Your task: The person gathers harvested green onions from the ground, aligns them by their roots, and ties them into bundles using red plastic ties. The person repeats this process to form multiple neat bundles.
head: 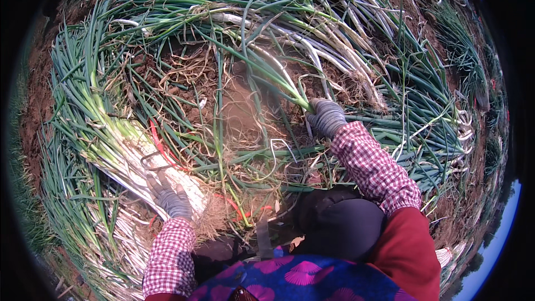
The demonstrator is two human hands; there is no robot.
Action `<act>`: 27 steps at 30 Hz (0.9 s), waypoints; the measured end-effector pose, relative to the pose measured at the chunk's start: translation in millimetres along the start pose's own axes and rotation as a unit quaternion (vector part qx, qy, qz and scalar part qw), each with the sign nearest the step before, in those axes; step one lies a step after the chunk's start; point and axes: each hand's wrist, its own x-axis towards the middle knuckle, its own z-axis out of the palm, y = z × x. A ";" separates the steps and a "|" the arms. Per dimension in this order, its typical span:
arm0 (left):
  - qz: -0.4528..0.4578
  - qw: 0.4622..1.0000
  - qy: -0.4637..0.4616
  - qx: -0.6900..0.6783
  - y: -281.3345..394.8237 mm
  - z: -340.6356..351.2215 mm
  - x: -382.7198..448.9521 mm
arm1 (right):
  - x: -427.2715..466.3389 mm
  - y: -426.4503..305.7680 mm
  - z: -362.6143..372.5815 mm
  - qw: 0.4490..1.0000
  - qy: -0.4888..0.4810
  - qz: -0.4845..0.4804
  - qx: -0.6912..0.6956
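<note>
My left hand (172, 197), in a grey striped glove with the fingertips bare, rests with its fingers apart on the white stalks of a large bundle of long green onions (138, 150). A thin bent metal piece (156, 161) lies at its fingertips; whether it is attached to the hand I cannot tell. My right hand (327, 117), gloved the same way, is closed around a green onion (288, 88) whose leaves reach up and to the left. The lower end of that onion is partly hidden by the hand.
More green onions lie in piles across the top (326, 37), at the right (418, 125) and at the lower left (121, 238). Red ties (161, 144) run beside the bundle. Loose leaves and roots litter the brown soil (240, 108). My bent knee (342, 225) is close below.
</note>
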 end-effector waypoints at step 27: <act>-0.043 0.996 0.002 -0.072 0.0 2.5 -1.8 | 42.5 -20.6 -5.5 0.987 -0.112 0.067 0.093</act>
